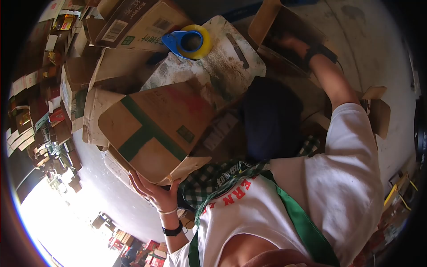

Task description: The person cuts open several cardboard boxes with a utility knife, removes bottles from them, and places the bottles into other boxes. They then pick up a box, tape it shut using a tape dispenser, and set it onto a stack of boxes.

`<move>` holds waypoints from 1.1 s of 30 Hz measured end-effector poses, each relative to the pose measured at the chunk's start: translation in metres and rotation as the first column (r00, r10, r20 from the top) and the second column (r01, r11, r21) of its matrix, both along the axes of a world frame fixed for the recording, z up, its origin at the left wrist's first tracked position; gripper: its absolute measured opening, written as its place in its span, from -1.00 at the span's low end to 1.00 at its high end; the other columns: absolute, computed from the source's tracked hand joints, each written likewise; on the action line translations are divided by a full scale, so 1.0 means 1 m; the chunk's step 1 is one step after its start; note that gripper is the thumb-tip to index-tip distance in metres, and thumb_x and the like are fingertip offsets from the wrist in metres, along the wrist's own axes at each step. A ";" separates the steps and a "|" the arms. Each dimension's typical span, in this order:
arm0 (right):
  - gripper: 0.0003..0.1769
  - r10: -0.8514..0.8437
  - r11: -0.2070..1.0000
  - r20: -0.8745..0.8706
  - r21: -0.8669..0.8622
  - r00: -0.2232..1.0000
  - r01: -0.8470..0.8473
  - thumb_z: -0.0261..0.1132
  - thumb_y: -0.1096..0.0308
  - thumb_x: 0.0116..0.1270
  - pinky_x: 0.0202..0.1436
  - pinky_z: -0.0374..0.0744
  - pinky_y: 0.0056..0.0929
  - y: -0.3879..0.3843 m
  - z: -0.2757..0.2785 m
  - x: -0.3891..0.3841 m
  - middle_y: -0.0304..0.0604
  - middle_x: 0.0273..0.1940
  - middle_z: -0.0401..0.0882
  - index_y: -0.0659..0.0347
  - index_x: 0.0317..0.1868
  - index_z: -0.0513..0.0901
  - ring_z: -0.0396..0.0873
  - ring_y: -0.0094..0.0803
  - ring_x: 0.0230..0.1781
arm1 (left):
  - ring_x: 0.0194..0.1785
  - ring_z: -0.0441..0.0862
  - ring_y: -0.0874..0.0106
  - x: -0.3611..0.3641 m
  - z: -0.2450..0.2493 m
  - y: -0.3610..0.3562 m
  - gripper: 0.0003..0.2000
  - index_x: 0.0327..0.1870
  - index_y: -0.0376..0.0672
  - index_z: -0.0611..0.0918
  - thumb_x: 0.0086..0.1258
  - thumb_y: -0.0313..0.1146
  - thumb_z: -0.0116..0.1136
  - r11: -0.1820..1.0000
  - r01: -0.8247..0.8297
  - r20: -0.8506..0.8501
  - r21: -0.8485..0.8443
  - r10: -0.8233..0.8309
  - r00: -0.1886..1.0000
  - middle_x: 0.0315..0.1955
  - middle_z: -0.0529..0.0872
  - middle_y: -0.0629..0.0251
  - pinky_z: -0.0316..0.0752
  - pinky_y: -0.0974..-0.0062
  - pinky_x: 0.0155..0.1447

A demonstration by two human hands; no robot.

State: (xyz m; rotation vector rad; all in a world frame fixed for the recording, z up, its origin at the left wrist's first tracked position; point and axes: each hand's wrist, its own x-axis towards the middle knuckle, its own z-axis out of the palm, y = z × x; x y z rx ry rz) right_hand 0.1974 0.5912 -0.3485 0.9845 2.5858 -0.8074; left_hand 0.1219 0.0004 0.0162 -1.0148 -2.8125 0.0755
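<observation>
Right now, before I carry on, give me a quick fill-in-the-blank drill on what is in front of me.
1. The left hand props up a cardboard box crossed with strips of ____ tape.
2. The right hand reaches into a second box whose flaps stand ____.
3. The blue tape dispenser carries a roll coloured ____.

Missing words: green; open; yellow.

a packing storeroom: stacked cardboard boxes [133,26], shelved goods [31,102], a tape dispenser [189,41].
</observation>
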 end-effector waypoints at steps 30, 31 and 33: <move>-0.14 0.599 0.724 -0.447 -0.054 0.665 -0.688 0.34 -0.04 0.10 0.09 0.45 -0.11 -0.428 0.350 -0.108 0.22 0.00 0.52 -0.21 0.39 0.15 0.49 0.17 -0.07 | 0.45 0.01 0.02 -0.021 -0.018 -0.004 0.24 0.42 -0.31 -0.09 -0.29 -0.17 0.55 0.792 0.028 0.254 0.610 -0.230 0.939 0.39 0.00 -0.17 -0.17 -0.01 0.43; -0.09 0.611 0.708 -0.423 -0.087 0.669 -0.701 0.39 0.00 0.03 0.09 0.45 -0.11 -0.429 0.346 -0.113 0.18 0.02 0.53 -0.18 0.39 0.15 0.49 0.17 -0.07 | 0.46 -0.04 -0.02 -0.023 -0.017 -0.003 0.24 0.42 -0.30 -0.09 -0.29 -0.18 0.56 0.761 0.051 0.177 0.646 -0.214 0.961 0.40 -0.07 -0.20 -0.13 0.02 0.43; -0.02 0.576 0.698 -0.514 -0.095 0.636 -0.710 0.44 0.08 -0.07 0.12 0.44 -0.15 -0.431 0.342 -0.122 0.17 0.04 0.52 -0.11 0.39 0.16 0.48 0.14 0.00 | 0.45 -0.10 -0.09 -0.023 -0.014 -0.004 0.22 0.42 -0.29 -0.03 -0.30 -0.14 0.57 0.762 0.058 0.127 0.645 -0.181 0.975 0.40 -0.15 -0.22 -0.01 0.17 0.43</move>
